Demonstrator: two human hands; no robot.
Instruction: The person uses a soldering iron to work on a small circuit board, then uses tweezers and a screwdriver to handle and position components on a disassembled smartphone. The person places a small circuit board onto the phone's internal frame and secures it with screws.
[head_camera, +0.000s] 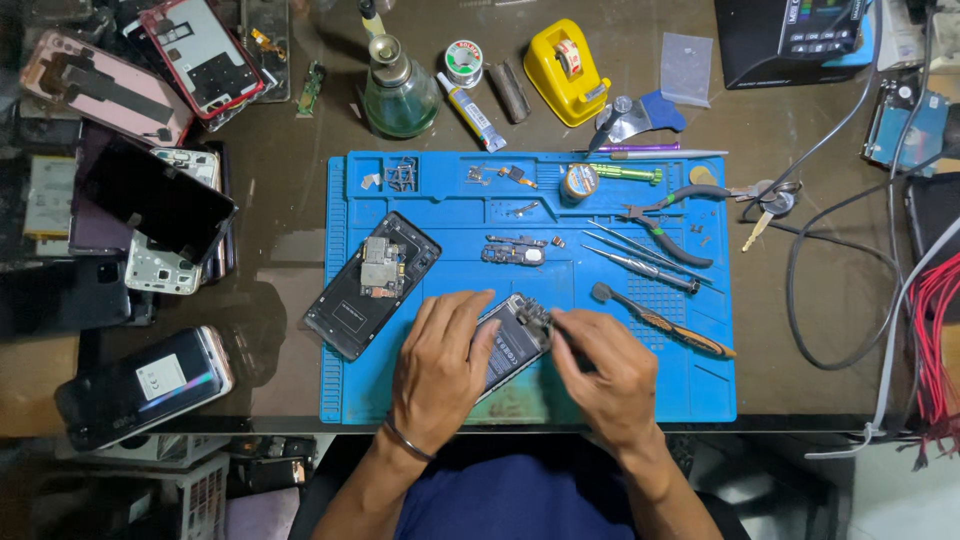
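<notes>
Blue silicone work mat (420, 395) lies at the near edge of the dark table (280, 170), and on its front part we find the opened phone (512, 340), back cover off, tilted with its top toward the far right. We note the left hand (440, 365) laid flat over the phone's lower half, pinning it down by its edges. The right hand (605, 370) is pinched at the phone's upper corner; we cannot tell what, if anything, sits between its fingertips. Just left of the hands lies a black phone shell (350, 310) carrying a loose circuit board (381, 267). Right of them rests a wooden-handled brush (665, 322). Farther back we record tweezers (640, 263) and pliers (665, 225). Beyond the mat stand a green glass bottle (398, 90) and a yellow tape dispenser (566, 72).
</notes>
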